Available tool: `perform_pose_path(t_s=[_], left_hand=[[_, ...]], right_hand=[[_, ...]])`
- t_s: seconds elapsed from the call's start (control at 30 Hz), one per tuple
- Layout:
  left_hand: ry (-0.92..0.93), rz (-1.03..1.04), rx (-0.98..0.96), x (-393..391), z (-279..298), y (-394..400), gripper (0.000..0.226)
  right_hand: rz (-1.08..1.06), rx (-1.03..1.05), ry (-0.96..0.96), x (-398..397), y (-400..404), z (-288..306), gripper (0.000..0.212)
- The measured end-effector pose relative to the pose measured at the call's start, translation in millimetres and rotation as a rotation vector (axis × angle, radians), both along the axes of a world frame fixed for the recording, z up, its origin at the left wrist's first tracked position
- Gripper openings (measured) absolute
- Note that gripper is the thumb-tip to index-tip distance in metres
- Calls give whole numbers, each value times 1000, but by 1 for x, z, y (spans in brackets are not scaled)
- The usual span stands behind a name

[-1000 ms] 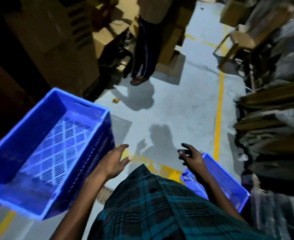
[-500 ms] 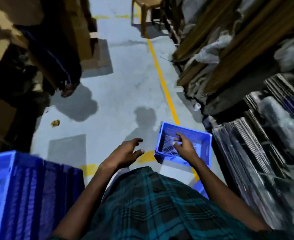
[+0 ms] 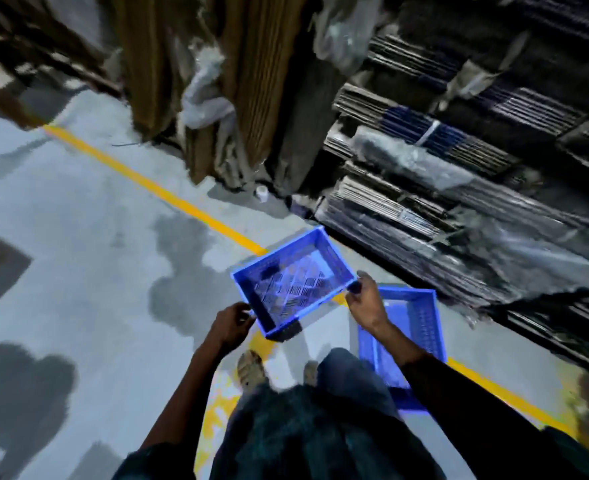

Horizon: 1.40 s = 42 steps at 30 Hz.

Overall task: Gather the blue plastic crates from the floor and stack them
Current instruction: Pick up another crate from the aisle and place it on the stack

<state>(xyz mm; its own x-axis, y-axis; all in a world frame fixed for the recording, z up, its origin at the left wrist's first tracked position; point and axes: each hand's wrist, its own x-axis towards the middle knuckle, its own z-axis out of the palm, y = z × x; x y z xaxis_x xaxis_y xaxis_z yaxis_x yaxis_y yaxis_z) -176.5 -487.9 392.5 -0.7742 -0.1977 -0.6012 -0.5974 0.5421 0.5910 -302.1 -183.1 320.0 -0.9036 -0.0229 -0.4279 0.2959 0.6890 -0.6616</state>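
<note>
Blue crate (image 3: pixel 295 280) held tilted over the grey floor (image 3: pixel 78 237), open side up. My right hand (image 3: pixel 364 301) pinches its right rim, fingers curled. My left hand (image 3: pixel 232 322) curls at the near-left rim. Second blue crate (image 3: pixel 421 320) lies on the floor just right, beside the yellow line (image 3: pixel 154 187). No legible writing or labels anywhere; frame blurred.
</note>
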Motion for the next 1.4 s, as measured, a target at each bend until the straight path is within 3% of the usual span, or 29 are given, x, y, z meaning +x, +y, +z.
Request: perform_pose_path(t_s=[0.13,0.23,0.43,0.63,0.77,0.93,1.03,1.13,1.4], left_hand=[[-92,57,5,-48,-47,-26,43],[-90,158,4,-86,-83,-36,46],[-81,392,-1,-132,-216,-36,60],[-248,598,-25,-133,-397,-9,69],[-352,732,-11,-122,-513,7,69],[-382,830,10,-106,-586,19,65],[-382,880,3,-99,-596,17,79],[-324,962,-30,-107,-573,13,86],[-363,1241,-234,-103,-451,0,75]], right_hand=[[9,140,-71,-40,-11,24,53],[68,125,-54,-92,-21,-13,55],[118,142,-105,-173,-34,-150,54],[167,246,-156,-222,-19,-326,71],[112,329,-182,-234,1,-423,96],[11,517,-159,-237,18,-489,97],[-52,639,-178,-241,15,-495,89],[-132,625,-202,-245,11,-487,82],[-125,545,-195,-242,-11,-399,73]])
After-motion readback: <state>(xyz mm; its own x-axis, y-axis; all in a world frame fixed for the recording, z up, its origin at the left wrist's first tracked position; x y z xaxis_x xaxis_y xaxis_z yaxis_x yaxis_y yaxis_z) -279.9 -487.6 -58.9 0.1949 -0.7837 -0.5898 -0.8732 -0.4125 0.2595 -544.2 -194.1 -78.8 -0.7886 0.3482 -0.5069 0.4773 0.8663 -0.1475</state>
